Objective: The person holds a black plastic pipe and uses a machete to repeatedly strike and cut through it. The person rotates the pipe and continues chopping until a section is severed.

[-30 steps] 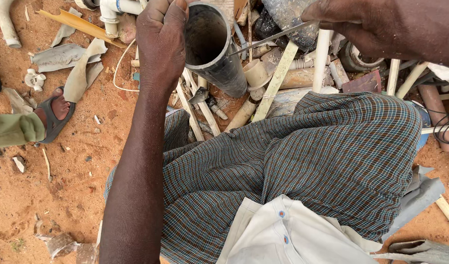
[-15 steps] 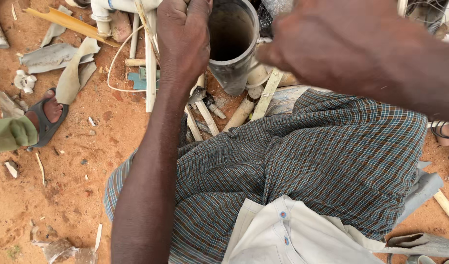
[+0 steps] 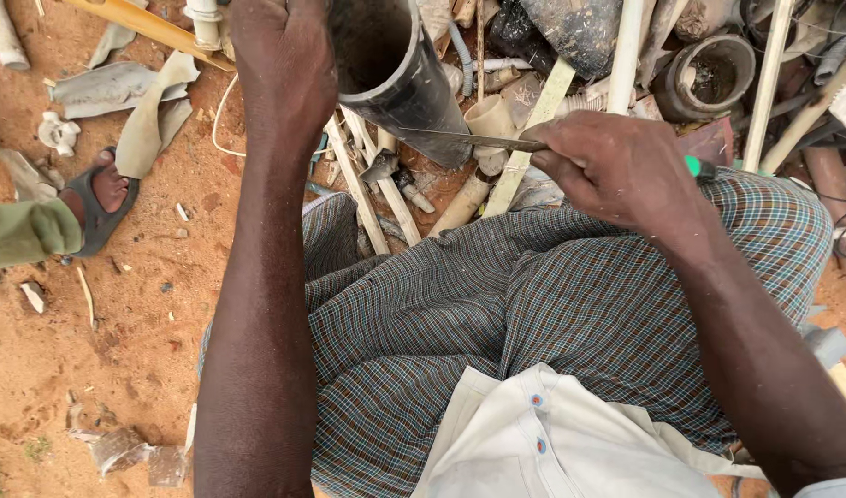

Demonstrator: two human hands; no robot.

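Note:
My left hand (image 3: pixel 284 69) grips the rim of a wide dark grey plastic pipe (image 3: pixel 400 78), held tilted above my lap with its open end toward me. My right hand (image 3: pixel 616 171) is closed on a thin metal blade (image 3: pixel 460 138) with a green handle end (image 3: pixel 695 168) showing behind the fist. The blade lies flat across the pipe's lower wall, touching it. My legs, in checked cloth (image 3: pixel 533 304), are folded beneath both hands.
A heap of cut pipe pieces, white tubes (image 3: pixel 626 55) and a pipe fitting (image 3: pixel 709 78) lies ahead and to the right. Grey scraps (image 3: pixel 137 101) litter the red sandy ground (image 3: pixel 118 350) on the left. Another person's sandalled foot (image 3: pixel 100 198) and green trouser leg sit at the left edge.
My right hand has come down from in front of the camera and set the blade against the pipe. The view has shifted closer; my left hand still holds the rim.

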